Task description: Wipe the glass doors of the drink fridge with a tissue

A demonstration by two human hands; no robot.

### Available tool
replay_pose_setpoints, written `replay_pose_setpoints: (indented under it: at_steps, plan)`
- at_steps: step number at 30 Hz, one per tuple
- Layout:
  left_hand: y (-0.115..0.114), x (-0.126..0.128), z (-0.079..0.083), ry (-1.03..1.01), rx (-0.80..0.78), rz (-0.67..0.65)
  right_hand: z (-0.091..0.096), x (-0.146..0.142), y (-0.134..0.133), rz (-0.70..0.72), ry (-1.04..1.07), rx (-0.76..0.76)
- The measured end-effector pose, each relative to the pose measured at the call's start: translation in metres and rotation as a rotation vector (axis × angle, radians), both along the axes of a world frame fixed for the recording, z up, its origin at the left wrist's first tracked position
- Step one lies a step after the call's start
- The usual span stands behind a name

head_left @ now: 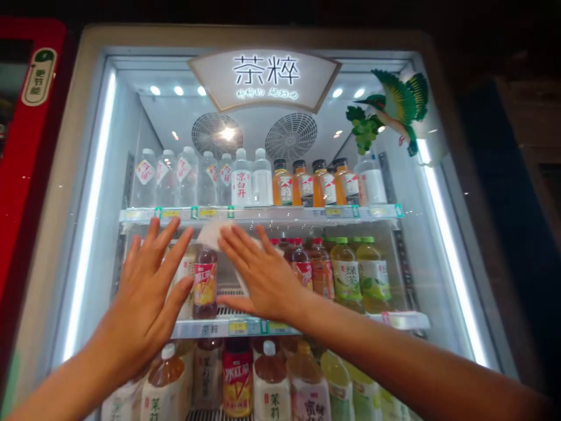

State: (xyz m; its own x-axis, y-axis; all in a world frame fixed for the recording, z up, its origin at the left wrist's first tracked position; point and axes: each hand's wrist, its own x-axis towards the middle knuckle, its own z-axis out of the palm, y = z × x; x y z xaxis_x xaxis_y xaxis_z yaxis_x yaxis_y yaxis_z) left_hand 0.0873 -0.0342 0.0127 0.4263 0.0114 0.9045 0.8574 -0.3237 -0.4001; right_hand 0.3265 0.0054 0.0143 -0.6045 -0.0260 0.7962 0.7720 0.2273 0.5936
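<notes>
A glass-fronted drinks cooler [464, 280] with lit edges fills most of the view. My left hand [151, 286] is raised before the glass at the left, fingers spread and nothing in it. Slightly right of centre, my right hand [263, 269] lies flat over a white cloth [214, 235], holding it toward the glass. The cloth shows past the fingertips; the palm hides part of it. Between both hands, behind the glass, stands a red-labelled bottle of dark tea [205, 283].
The top shelf [263, 214] bears clear water bottles and amber bottles. Green tea bottles [346, 272] stand on the middle shelf, more bottles below. A bird decoration [401, 108] sits at the upper right, a sign [265, 79] at the top. A red cabinet [26, 152] adjoins at left.
</notes>
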Motion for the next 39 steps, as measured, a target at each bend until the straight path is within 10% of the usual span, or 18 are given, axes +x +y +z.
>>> replay_pose_setpoints:
  at_steps: [4,10,15,21,28,34,39]
  plan:
    - [0.025,-0.034,0.031,0.056,0.010,0.112,0.047,-0.047,0.008,-0.037,0.296,0.010]
    - [0.040,-0.074,0.043,0.061,0.008,0.129,0.037,-0.098,0.009,-0.069,-0.025,0.040]
    - [0.047,-0.090,0.043,0.026,-0.003,0.063,0.072,-0.103,0.008,-0.132,0.359,-0.019]
    - [0.050,-0.089,-0.006,0.043,0.040,-0.035,-0.028,-0.106,0.001,-0.115,0.166,-0.101]
    - [0.035,-0.034,-0.054,0.049,0.011,-0.106,-0.024,-0.058,0.001,-0.166,0.545,-0.057]
    - [0.024,0.026,-0.148,-0.082,-0.124,-0.155,-0.162,-0.036,-0.006,-0.156,0.546,-0.112]
    - [0.018,0.088,-0.187,-0.126,-0.179,-0.192,-0.158,0.025,-0.004,-0.153,0.691,-0.076]
